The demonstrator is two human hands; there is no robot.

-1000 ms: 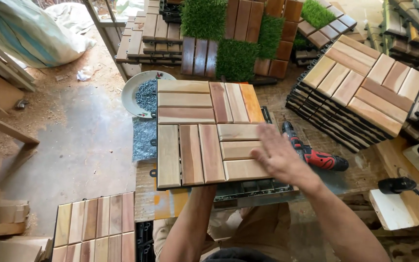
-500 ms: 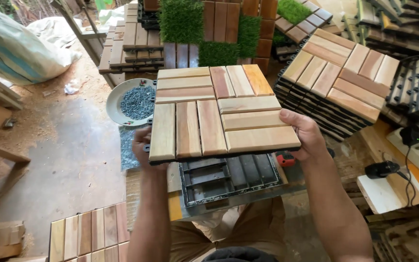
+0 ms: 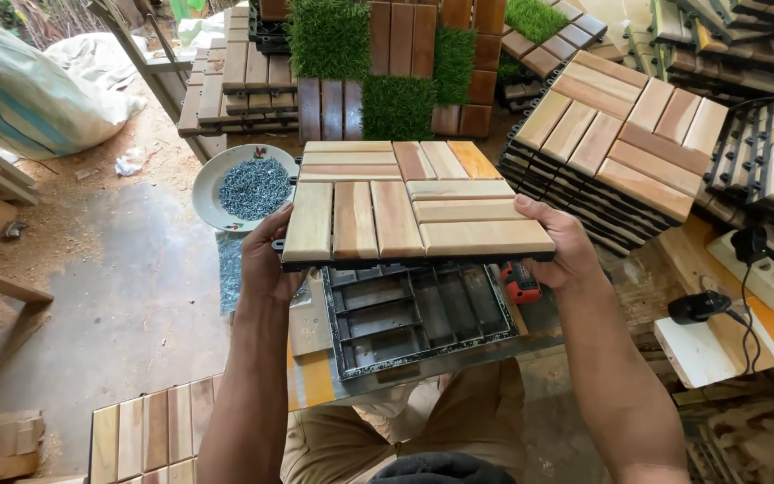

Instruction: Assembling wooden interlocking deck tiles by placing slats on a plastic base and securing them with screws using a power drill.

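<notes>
Both my hands hold up a square wooden deck tile (image 3: 409, 202) made of slats in four blocks. My left hand (image 3: 266, 260) grips its left near corner and my right hand (image 3: 562, 246) grips its right near corner. The tile hovers level above a black plastic grid base (image 3: 414, 318) that lies on the workbench. A red power drill (image 3: 521, 285) peeks out under the tile's right edge, close to my right hand.
A white bowl of screws (image 3: 248, 186) sits left of the tile. A stack of finished tiles (image 3: 620, 143) stands at the right, more tiles and green turf pieces (image 3: 391, 54) behind. Another tile (image 3: 150, 435) lies at lower left. A power strip (image 3: 763, 273) is at the far right.
One second ago the tile lay flat on the bench with my right hand on it. Both hands have since lifted it, uncovering the black grid base beneath.
</notes>
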